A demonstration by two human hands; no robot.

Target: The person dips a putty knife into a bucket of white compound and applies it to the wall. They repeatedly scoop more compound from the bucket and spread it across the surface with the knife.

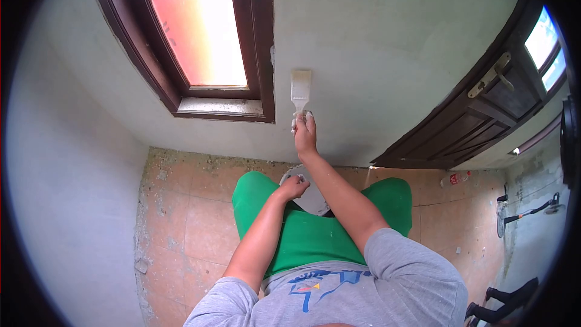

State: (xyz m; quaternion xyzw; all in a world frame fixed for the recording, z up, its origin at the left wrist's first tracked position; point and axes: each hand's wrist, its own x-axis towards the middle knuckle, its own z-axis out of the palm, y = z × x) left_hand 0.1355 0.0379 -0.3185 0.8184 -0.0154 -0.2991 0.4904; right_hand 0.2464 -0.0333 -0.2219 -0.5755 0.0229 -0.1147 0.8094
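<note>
Ideally, the brush, just right of the window frame, strokes the wall lightly, sparing that edge; fingers of the right hand clamp it. Below and right of the frame, the left hand is at the bucket, its grip unclear.

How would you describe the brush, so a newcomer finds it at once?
Start from the brown-framed window; just right of it in the picture is pale wall. There, the right hand holds the brush: whitish, broad and flat, unlike the round container below.
</note>
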